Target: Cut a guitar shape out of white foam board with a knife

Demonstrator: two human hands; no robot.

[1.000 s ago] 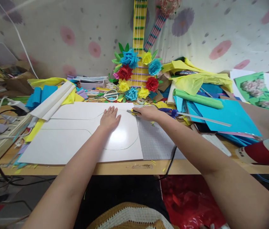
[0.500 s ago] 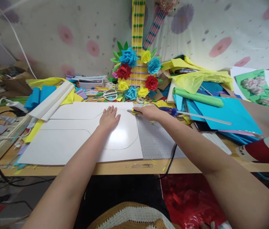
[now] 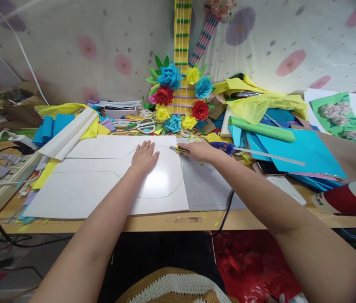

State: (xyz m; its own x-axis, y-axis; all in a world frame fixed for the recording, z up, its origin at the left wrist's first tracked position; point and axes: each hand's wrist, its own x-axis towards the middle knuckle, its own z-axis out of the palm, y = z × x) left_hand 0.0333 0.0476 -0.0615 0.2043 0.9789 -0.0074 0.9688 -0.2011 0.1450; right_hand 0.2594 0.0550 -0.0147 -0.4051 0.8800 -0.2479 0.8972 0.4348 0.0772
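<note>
A white board (image 3: 80, 193) with a thin green guitar-like outline drawn on it lies on the table. My left hand (image 3: 145, 157) rests flat on the board, fingers spread, inside the outline's rounded part. In my right hand (image 3: 196, 151) is a yellow and black utility knife (image 3: 179, 149), its blade pointing left at the outline's upper right curve. Whether the blade has gone into the board is too small to tell. A grey cutting mat (image 3: 211, 189) shows from under the board's right edge.
Behind the board stands a yellow paper guitar (image 3: 182, 42) with paper flowers. Scissors (image 3: 146, 126) lie near its base. A blue glue gun (image 3: 223, 147) with a long glue stick, blue sheets (image 3: 304, 147) and a red-white cup (image 3: 349, 197) are at right; a power strip (image 3: 10, 176) is at left.
My right hand and the knife have shifted very slightly right and down along the drawn curve. My left hand and the board stay in place.
</note>
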